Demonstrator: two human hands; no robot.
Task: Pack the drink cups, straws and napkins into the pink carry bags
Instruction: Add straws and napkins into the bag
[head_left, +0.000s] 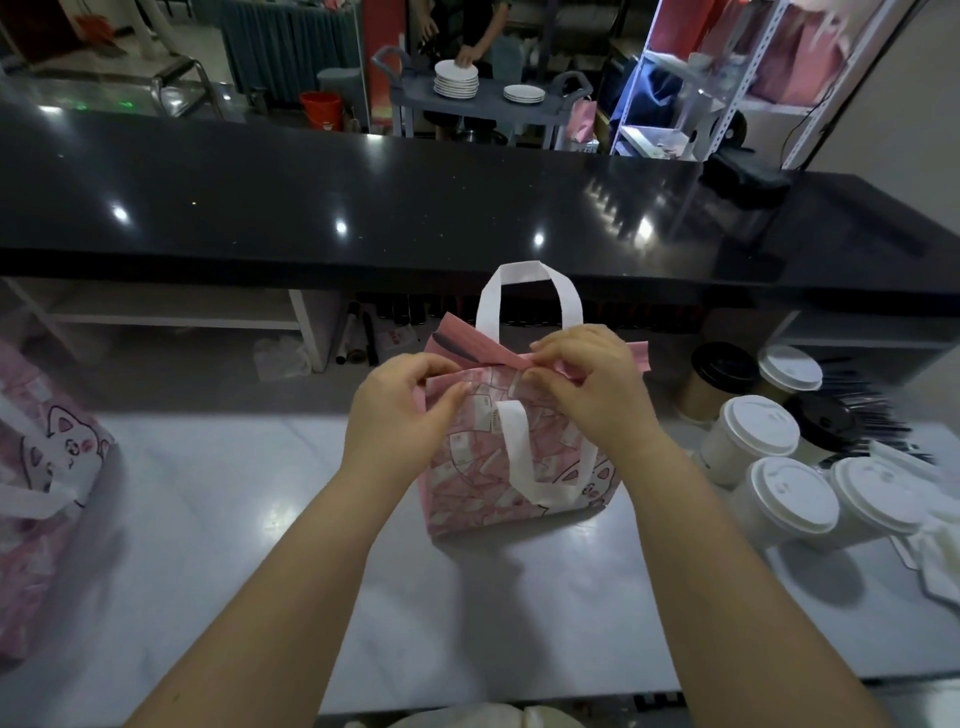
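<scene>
Hands both at the mouth of a pink cat-print fabric carry bag (467, 483) with white strap handles. Bag upright on the pale grey worktop (234, 545), centre of view, just in front of the raised glossy black counter (311, 197). Left hand (410, 415) fingers curled, thumb and fingertips pinching the near top edge at the bag's left corner. Right hand (592, 389) also curled, pinching the top rim toward the middle-right, where the pink fabric is bunched and folded over. Far handle stands up behind the hands, near handle hangs down the front face. Cannot tell what is inside the bag, mouth hidden by the hands. Right of the bag, near but apart: cluster of upright paper drink cups. Three white cups with white lids (789, 499) in front, a brown cup with black lid (724, 371) and more lidded cups behind. Dark thin straws (872, 410) in a blurred heap just behind the cups, at the right edge. White crumpled napkins (930, 551) at far right, blurred, touching or just beside the nearest cup, cannot tell which. Second pink cat-print bag (47, 467) at the left edge, partly cut off, well apart from the first. Background: another person at a grey cart (467, 104) with stacks of white plates (456, 78), orange bucket (322, 109) on the floor, metal shelving (727, 104) at right.
</scene>
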